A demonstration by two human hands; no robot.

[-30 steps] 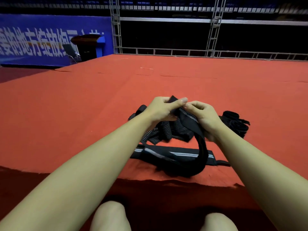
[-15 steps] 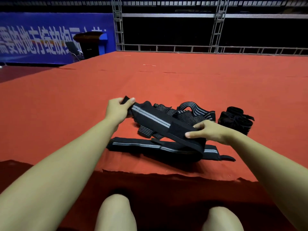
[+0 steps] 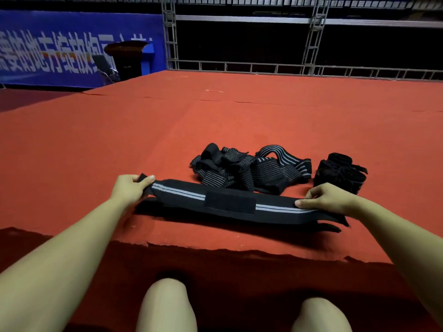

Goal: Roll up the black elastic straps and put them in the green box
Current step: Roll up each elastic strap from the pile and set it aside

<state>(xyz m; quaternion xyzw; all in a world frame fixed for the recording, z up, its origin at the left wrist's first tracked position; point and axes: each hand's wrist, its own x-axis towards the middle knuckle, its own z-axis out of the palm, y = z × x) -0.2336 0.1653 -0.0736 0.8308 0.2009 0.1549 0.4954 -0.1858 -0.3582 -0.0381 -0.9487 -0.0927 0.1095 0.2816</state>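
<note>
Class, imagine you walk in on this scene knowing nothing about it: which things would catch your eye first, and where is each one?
First, the long black strap with grey stripes, stretched flat near the front edge of the red carpet, the left hand pinching one end and the right hand holding the other. Behind it lies a tangled heap of striped straps, with a rolled bundle to its right. No green box is in view.

Tangled straps (image 3: pixel 249 167) and rolled bundle (image 3: pixel 340 173) crowd behind (carpet (image 3: pixel 96 144) leftward lies bare)
</note>
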